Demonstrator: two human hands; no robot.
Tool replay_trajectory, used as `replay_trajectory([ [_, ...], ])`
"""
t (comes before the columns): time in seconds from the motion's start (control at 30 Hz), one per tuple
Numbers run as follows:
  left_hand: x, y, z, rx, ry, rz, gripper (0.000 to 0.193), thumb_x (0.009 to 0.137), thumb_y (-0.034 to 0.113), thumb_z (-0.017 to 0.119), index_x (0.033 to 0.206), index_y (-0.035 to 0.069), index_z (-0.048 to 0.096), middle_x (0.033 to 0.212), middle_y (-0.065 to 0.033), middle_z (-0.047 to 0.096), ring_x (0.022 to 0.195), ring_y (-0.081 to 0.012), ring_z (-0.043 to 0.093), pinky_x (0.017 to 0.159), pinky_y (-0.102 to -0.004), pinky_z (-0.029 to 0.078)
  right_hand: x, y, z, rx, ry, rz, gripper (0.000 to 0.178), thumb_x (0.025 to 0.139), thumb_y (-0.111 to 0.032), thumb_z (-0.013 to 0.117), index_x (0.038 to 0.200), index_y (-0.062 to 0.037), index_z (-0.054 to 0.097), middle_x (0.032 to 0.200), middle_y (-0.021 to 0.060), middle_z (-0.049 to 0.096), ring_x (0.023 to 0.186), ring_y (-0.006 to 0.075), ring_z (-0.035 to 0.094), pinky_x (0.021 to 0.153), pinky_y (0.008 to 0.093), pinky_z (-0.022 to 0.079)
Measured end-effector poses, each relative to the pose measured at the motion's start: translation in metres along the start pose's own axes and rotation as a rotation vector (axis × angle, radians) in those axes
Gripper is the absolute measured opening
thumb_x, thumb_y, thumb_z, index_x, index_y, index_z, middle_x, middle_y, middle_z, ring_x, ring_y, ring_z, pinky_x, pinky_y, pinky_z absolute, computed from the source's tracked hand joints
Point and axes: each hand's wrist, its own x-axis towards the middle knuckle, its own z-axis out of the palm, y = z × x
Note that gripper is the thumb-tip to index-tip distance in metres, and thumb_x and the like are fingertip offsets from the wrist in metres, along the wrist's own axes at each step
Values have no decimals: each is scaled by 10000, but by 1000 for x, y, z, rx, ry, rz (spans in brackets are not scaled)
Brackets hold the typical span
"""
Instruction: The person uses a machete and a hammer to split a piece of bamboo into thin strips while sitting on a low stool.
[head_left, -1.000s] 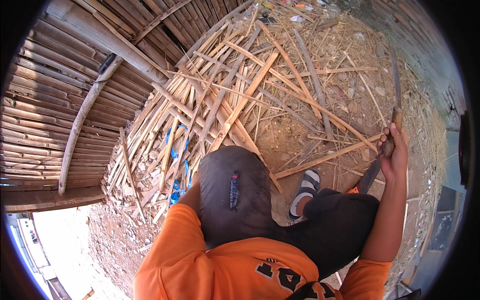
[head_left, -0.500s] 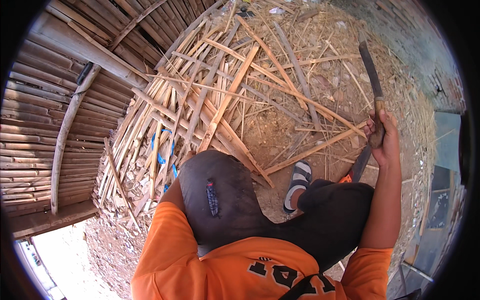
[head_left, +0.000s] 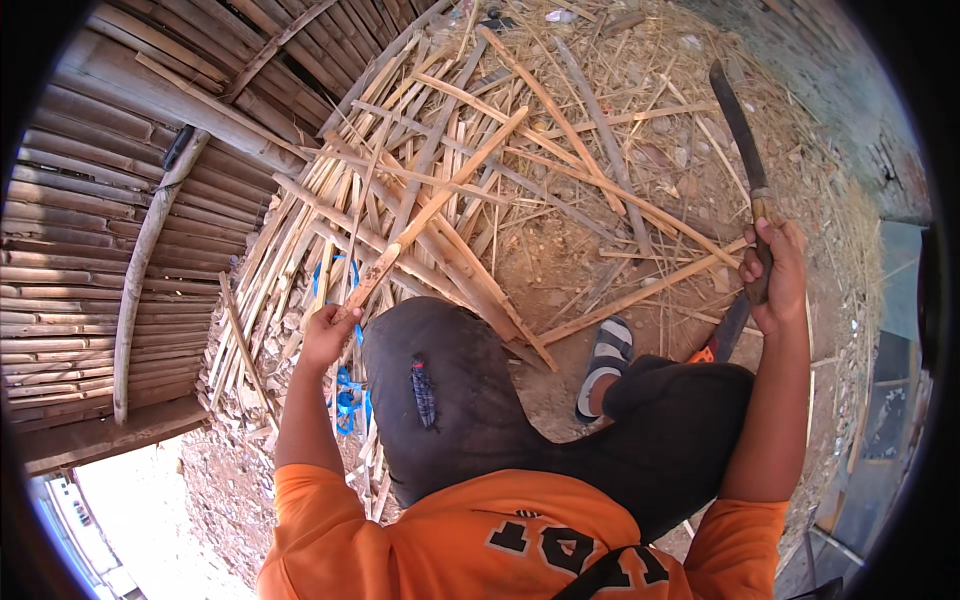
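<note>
My left hand (head_left: 328,338) grips the lower end of a wooden strip (head_left: 437,206), which slants up and to the right over the pile. On the right, my right hand (head_left: 777,275) is wrapped round the wooden handle of a machete (head_left: 743,140). Its dark, slightly curved blade points up, away from me and apart from the wood. Under and beyond the strip lies a heap of split wooden strips (head_left: 280,262), crossing each other at many angles.
A saw (head_left: 727,330) with an orange part lies on the dirt near my sandalled foot (head_left: 605,362). Blue strapping (head_left: 347,405) lies beside my left knee. A bamboo wall (head_left: 70,290) stands at left, a weathered wall (head_left: 850,110) at far right. Straw litters the ground.
My left hand has come out from behind my knee, moving left with the wooden strip, whose lower end has swung left. The machete in my right hand has tilted slightly left.
</note>
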Motion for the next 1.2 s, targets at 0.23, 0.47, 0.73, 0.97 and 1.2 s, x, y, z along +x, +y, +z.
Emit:
replay_trajectory([
  [0.23,-22,90,-19,176,166,117,492,932,450,737,1002,-33,675,739,-29,628,645,-126,536,608,-305,443,-6,-4,-2,58,16,-25,193,981,-195,651,1071,-85,520,888,36,573,579,76,459,531,245,389],
  [0.47,3,255,75,257,-676,224,1005,912,771,516,1451,-75,455,1401,-268,571,1270,-360,598,1035,-429,484,-11,-8,-7,62,41,-36,188,982,-196,650,1070,-95,518,888,30,568,576,74,464,528,244,399],
  [0.73,135,90,113,734,8,-21,1039,846,612,695,1493,-110,321,1495,-323,424,1375,-438,469,1096,-502,435,-5,1,-33,132,60,-29,190,982,-192,653,1093,-110,522,890,24,572,563,69,466,509,239,402],
  [0.97,154,22,131,732,79,-271,971,848,533,709,1482,-89,317,1449,-307,490,1349,-439,497,1096,-493,446,9,9,-39,107,109,2,166,985,-189,649,1065,-124,519,893,22,578,549,66,461,500,228,398],
  [1.2,148,41,141,391,92,15,618,904,536,667,1116,-45,662,957,-255,713,952,-371,705,875,-480,526,22,14,-35,65,120,37,181,985,-192,646,1084,-112,518,891,28,587,545,73,461,500,231,387],
])
